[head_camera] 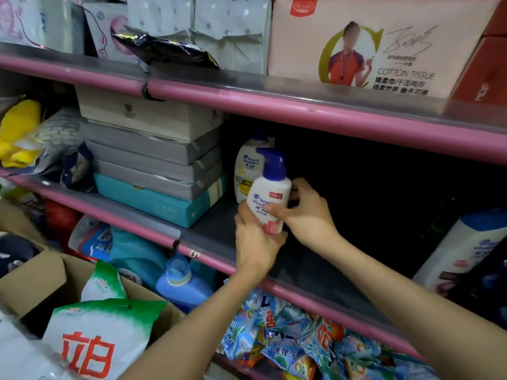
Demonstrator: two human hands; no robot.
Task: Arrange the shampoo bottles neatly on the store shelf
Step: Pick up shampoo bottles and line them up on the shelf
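Left hand: the left hand [253, 242] reaches up from below and wraps the lower body of a small pump bottle [270, 198], fingers curled round its left side and base.

Right hand: the right hand [307, 208] comes in from the right and pinches the same bottle, its thumb lying across the front label and its fingers behind.

Held bottle: white with a dark blue pump top and a pink patch near the bottom; it leans to the left, pump pointing up and left, above the front part of the middle shelf [208, 234]. Whether its base touches the shelf cannot be told.

Neighbour bottle: a taller white shampoo bottle [244, 171] with a yellow patch stands upright just behind and left of the held one, beside a stack of flat boxes [153, 160].

Further out: a large white bottle with a blue cap [463, 245] lies tilted at the far right, well apart. The shelf between is dark and open.

Step in hand: judged as placing this bottle next to the standing one.

Next move: it likely needs righting, label turned forward, then setting down just right of the taller bottle before both hands let go.

Risk: a leaning bottle may knock its neighbour.
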